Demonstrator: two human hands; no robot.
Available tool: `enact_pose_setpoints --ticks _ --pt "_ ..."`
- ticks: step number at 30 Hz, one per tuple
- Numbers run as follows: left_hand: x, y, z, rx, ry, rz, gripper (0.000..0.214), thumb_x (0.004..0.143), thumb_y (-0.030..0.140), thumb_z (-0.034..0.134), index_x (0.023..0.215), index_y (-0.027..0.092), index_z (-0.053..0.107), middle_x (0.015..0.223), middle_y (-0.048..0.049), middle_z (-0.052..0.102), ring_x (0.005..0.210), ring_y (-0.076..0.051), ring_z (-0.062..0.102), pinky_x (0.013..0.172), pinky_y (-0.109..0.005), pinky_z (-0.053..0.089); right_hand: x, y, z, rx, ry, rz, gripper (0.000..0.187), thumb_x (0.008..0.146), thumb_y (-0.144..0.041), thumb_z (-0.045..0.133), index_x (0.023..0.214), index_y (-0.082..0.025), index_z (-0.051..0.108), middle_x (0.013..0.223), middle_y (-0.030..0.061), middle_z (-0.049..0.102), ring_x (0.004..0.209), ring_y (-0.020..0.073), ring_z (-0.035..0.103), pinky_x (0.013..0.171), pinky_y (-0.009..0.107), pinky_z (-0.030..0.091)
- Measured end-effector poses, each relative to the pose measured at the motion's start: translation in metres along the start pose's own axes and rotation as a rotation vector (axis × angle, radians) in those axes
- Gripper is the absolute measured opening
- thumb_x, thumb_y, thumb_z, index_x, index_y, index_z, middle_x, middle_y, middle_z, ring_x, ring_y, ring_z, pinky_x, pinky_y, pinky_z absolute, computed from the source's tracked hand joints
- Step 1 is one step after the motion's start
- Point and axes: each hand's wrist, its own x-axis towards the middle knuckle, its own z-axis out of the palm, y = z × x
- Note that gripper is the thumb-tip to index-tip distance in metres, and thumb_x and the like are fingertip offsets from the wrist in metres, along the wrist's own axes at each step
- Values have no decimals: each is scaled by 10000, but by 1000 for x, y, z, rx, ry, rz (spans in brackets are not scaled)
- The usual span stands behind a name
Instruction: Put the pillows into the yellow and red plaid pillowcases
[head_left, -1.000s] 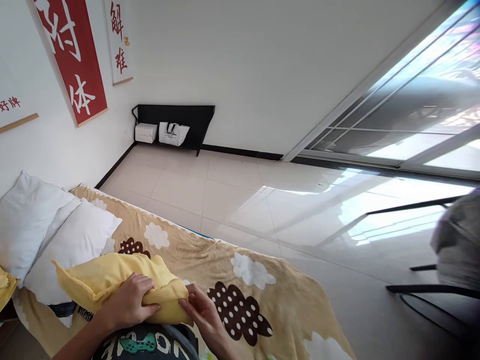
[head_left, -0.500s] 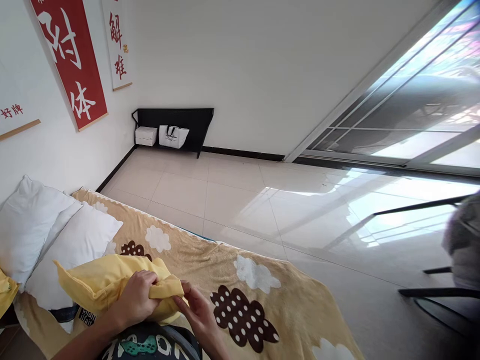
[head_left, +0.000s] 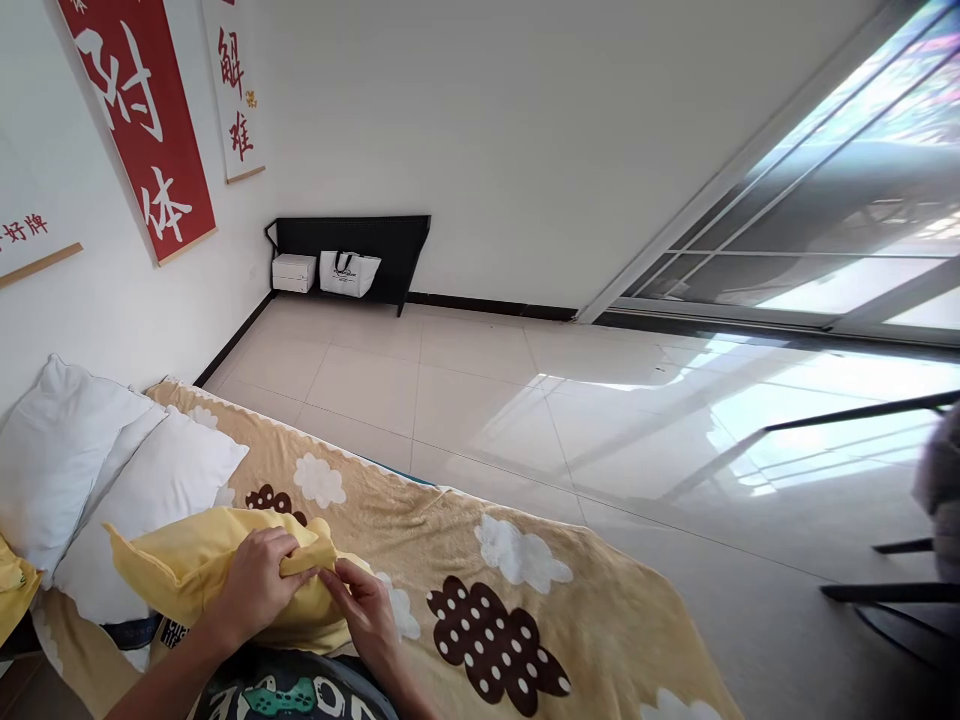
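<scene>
A yellow pillowcase with a pillow in it (head_left: 191, 565) lies on the bed in front of me, at the lower left. My left hand (head_left: 259, 585) is closed on the open end of the pillowcase, pinching a fold of the yellow cloth. My right hand (head_left: 364, 615) meets it from the right, its fingers pinched on the same edge of cloth. Both hands touch each other at the fold. Under my arms lies a dark printed cloth (head_left: 300, 695).
The bed carries a tan blanket with white and brown clouds (head_left: 525, 600). Two white pillows (head_left: 90, 470) lean at its head on the left. Beyond lie pale floor tiles (head_left: 465, 390), a black shelf with a box and bag (head_left: 349, 260), and a chair (head_left: 900, 590) at the right.
Both hands have moved left along the pillowcase's open end and bunched it tighter; the right hand now pinches the edge next to the left. The view has shifted slightly.
</scene>
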Motion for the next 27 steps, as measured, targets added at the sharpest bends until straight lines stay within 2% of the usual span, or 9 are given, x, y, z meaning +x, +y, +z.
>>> enact_pose_setpoints --ticks 3,7,11,13,15,18,20,23,27 --pt "-1 -5 -7 15 -45 -47 169 855 319 524 768 188 587 840 -50 657 824 -204 586 744 -297 367 2 -3 6 -76 -53 -50 531 870 -591 540 533 -186 479 527 -31 419 548 107 387 533 234 330" --pt "-6 -14 -12 -18 -109 -131 120 832 286 557 873 191 617 919 -47 682 871 -203 608 771 -291 385 4 -10 10 -171 -136 -222 523 941 -503 480 524 -193 417 539 -25 443 575 113 420 580 238 356" --pt "-13 -18 -10 98 -194 -101 132 828 282 542 882 184 613 966 -75 672 964 -243 593 853 -323 386 5 -16 15 -230 -236 -404 483 990 -402 430 555 -195 466 555 -22 516 568 108 456 655 250 404" --pt "-15 -18 -8 108 -204 -96 110 820 271 537 833 180 598 933 -79 664 943 -243 586 840 -319 387 5 -19 17 -246 -213 -423 466 983 -381 459 557 -197 502 564 -13 547 570 113 482 636 248 411" --pt "-15 -17 -8 16 -174 -115 102 816 279 547 815 184 584 893 -60 659 886 -218 584 793 -291 390 6 -19 17 -235 -151 -414 434 965 -371 505 567 -203 551 566 -4 573 570 122 513 601 244 419" --pt "-13 -15 -10 -133 -111 -148 132 808 324 578 809 191 578 842 -28 649 819 -188 568 743 -265 382 6 -14 14 -195 -22 -415 292 947 -343 546 717 -210 668 674 20 666 632 140 598 601 235 457" --pt "-13 -15 -13 -188 -84 -153 133 795 323 584 798 190 576 825 -17 637 810 -179 556 736 -258 375 5 -9 13 -207 41 -443 239 936 -322 564 753 -214 675 684 17 675 647 143 610 598 229 465" --pt "-13 -16 -15 -217 -100 -134 134 784 312 575 748 183 571 758 1 605 764 -163 522 700 -252 353 5 -3 12 -262 46 -477 275 932 -302 565 673 -217 610 611 -4 623 622 139 575 576 221 448" --pt "-12 -22 -15 -207 -124 -126 315 819 417 552 627 168 537 603 32 473 664 -132 432 631 -253 303 9 -2 9 -280 38 -459 305 953 -320 517 676 -219 596 630 6 626 664 148 580 619 233 459"
